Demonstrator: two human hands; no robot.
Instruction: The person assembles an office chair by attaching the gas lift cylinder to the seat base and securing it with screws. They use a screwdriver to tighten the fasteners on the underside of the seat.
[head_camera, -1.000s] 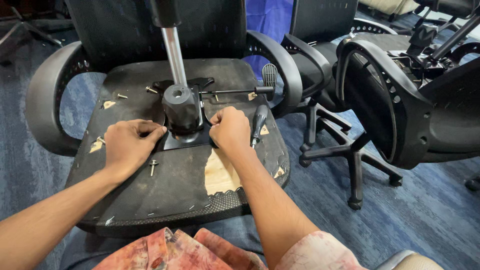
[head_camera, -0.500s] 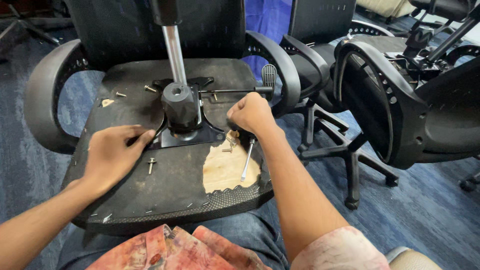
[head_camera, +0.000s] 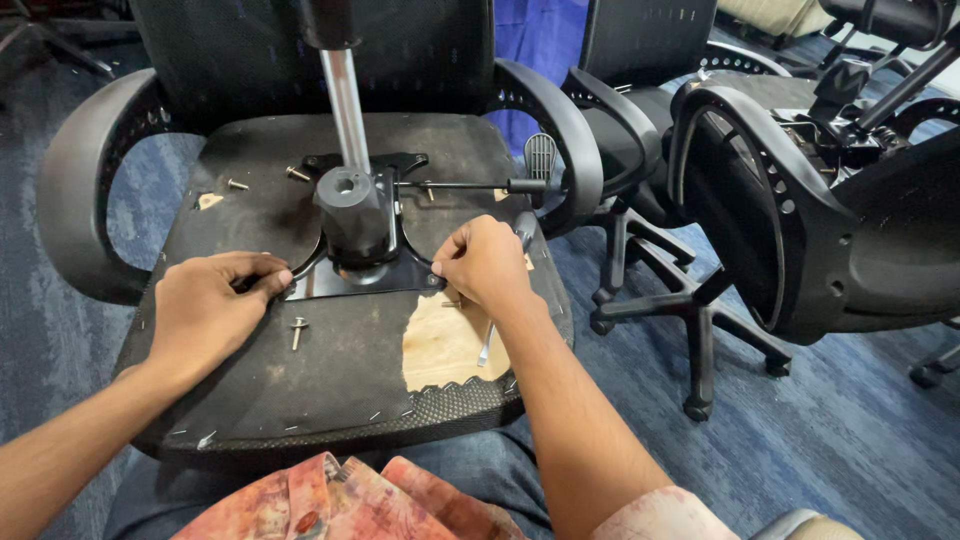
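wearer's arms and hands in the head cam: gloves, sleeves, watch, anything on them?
No gloves: the left hand and right hand are bare, with no rings or watch visible. Both forearms are bare to the frame edge. A light pinkish sleeve edge shows near the right elbow. No cables or markings.

Upturned chair seat (head_camera: 250, 400) of matt black fabric, worn and dusty, with staples along its edge.
At its centre sits a dull grey metal mechanism plate (head_camera: 350, 275) with a polished steel gas cylinder (head_camera: 345, 100) rising from it. Right of the plate, torn fabric bares pale raw plywood (head_camera: 445, 345). Left of that, a small metal bolt (head_camera: 297, 332). Smooth black plastic armrests (head_camera: 75, 190) flank it.
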